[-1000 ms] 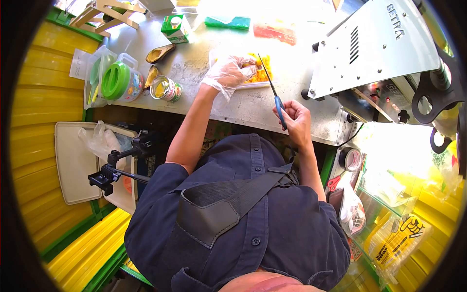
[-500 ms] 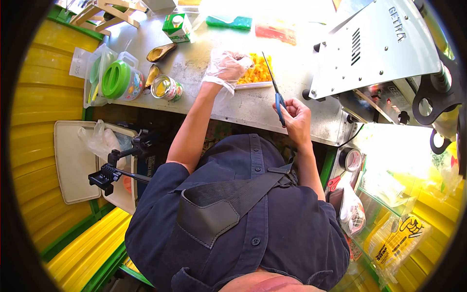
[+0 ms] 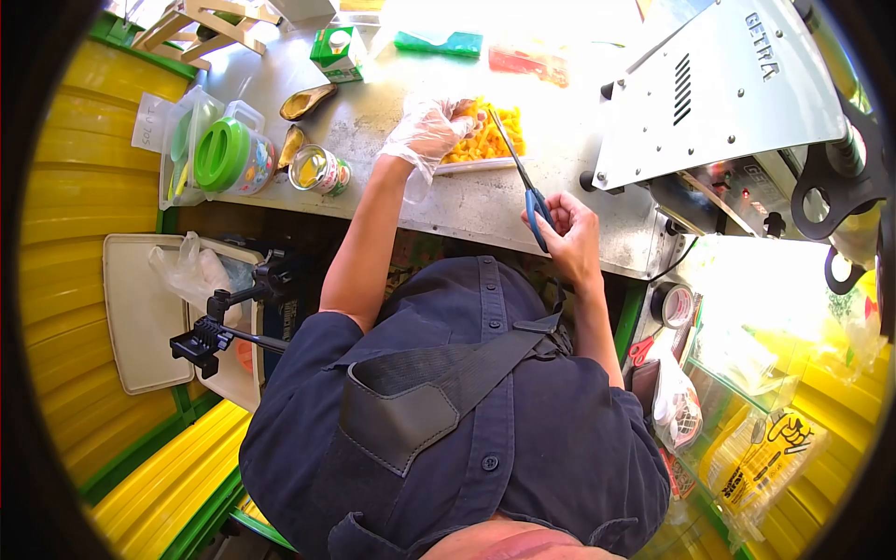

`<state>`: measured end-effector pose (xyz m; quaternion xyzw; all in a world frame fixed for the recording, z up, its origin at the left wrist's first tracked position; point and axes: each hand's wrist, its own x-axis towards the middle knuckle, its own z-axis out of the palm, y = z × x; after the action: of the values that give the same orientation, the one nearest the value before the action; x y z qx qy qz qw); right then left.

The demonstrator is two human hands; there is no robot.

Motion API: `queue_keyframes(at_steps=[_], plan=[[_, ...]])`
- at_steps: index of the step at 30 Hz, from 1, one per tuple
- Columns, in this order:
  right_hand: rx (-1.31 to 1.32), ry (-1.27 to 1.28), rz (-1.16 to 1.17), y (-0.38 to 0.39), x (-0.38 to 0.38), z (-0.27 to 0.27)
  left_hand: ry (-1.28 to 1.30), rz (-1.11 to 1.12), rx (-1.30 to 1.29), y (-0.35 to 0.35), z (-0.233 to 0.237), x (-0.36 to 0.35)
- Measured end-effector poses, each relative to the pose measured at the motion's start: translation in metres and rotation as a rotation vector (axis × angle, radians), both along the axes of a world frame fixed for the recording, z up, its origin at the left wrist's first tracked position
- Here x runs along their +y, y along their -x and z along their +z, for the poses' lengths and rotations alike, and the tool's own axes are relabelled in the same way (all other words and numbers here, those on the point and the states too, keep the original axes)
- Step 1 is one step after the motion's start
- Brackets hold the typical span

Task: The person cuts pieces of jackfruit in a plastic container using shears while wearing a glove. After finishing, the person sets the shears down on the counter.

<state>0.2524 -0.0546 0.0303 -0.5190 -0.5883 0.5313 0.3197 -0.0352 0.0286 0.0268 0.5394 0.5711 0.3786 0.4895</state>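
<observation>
A white tray heaped with yellow-orange fruit pieces lies on the metal worktop. My left hand, in a clear plastic glove, is at the tray's left side with its curled fingers against the fruit; what they pinch is hidden. In my right hand, which is bare, are scissors with blue handles. Their dark blades point up and left over the tray's right part, and look nearly closed. Left of the gloved hand stand an opened can and two emptied fruit skins.
A green-lidded jug and a clear container stand at the worktop's left. Further back are a green carton, a green packet and a red packet. On the right is a large metal machine.
My gloved left hand has shifted slightly left and down. The scissors have tilted further left, their tips now lower over the fruit. The tray has moved slightly left.
</observation>
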Motion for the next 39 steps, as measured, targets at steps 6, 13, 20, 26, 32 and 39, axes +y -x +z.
queue_keyframes(at_steps=[6,13,20,26,32,39], plan=[[-0.068,-0.105,0.021,0.000,0.003,-0.010,-0.109,-0.019,0.173,0.004,-0.007,0.000],[-0.180,-0.177,0.058,-0.001,0.010,-0.004,-0.031,-0.142,0.366,0.003,0.017,-0.004],[-0.213,-0.185,0.052,-0.001,0.009,-0.005,-0.082,-0.159,0.422,0.003,0.014,0.000],[-0.177,-0.170,0.044,-0.003,0.007,-0.012,-0.074,-0.143,0.341,-0.001,0.025,0.000],[-0.004,-0.055,0.011,-0.001,0.006,-0.018,0.036,-0.141,0.149,-0.004,0.037,-0.004],[0.075,-0.046,0.013,-0.004,0.008,-0.012,0.092,0.054,-0.199,-0.001,0.016,-0.002]])
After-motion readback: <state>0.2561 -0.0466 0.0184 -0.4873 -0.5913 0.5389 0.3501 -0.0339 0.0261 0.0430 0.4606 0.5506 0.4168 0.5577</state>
